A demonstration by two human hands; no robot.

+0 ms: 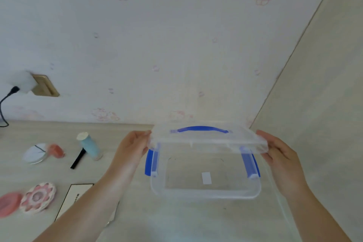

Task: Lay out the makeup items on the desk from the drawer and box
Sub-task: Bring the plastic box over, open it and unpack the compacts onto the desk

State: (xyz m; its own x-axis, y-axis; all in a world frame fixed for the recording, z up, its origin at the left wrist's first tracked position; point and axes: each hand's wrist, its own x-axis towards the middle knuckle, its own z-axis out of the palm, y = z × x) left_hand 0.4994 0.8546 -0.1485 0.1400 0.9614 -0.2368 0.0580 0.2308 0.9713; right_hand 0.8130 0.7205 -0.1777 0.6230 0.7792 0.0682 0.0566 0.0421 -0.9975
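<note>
I see the lid (208,139) held over the box (206,179) on the desk (117,135) — left hand (131,149) at its left edge, right hand (279,155) at its right. Left of the box lie a bottle (89,146), a stick (78,158), a round compact (35,153) — nearer me, a flower-shaped palette (38,197).

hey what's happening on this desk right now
A person holds the clear lid with the blue handle by its ends, left hand and right hand, above the clear box, which looks empty. Makeup items lie to the left on the desk: a pale blue bottle, a round compact, a flower-shaped palette.
</note>
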